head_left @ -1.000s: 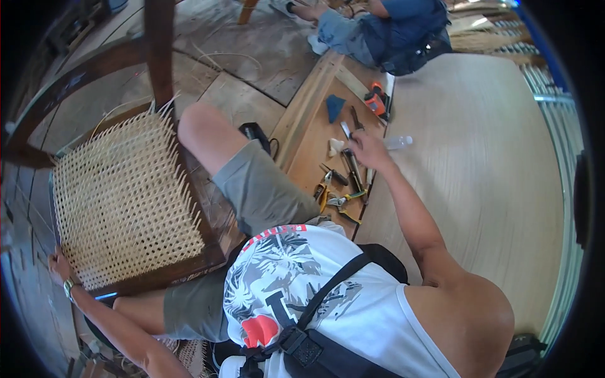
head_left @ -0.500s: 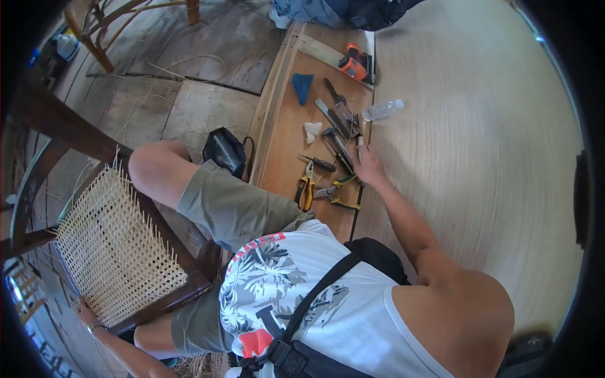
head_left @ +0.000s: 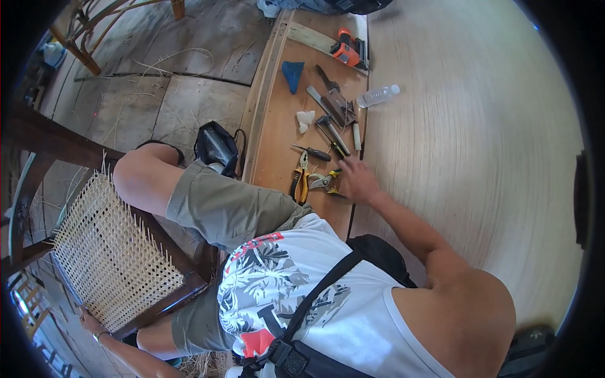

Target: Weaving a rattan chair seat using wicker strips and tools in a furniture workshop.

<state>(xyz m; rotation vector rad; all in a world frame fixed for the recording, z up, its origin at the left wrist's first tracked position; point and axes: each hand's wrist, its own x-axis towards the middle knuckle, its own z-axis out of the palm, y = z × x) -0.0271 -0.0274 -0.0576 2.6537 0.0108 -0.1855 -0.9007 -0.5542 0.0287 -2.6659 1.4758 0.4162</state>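
Note:
My right hand (head_left: 359,182) is over the yellow-handled pruning shears (head_left: 322,183), fingers apart and partly covering a handle; whether they grip it is hidden. Beside the shears lie yellow-and-black pliers (head_left: 301,179) and a dark-handled screwdriver (head_left: 318,154). At the lower left, my left hand (head_left: 90,321) rests at the edge of a dark wooden chair (head_left: 165,309), its fingers mostly hidden. The chair's woven cane seat (head_left: 113,246) has loose strand ends sticking up along one edge.
Farther up the wooden board lie a hammer (head_left: 333,133), a white lump (head_left: 305,121), a blue cloth piece (head_left: 292,75) and an orange power tool (head_left: 348,48). A plastic bottle (head_left: 378,96) lies beside them. A black bag (head_left: 216,148) sits on the floor by my knee.
My right hand has moved back toward me, from the white-handled tool by the hammer to the pruning shears. The left hand stays at the chair's edge; the view has shifted slightly.

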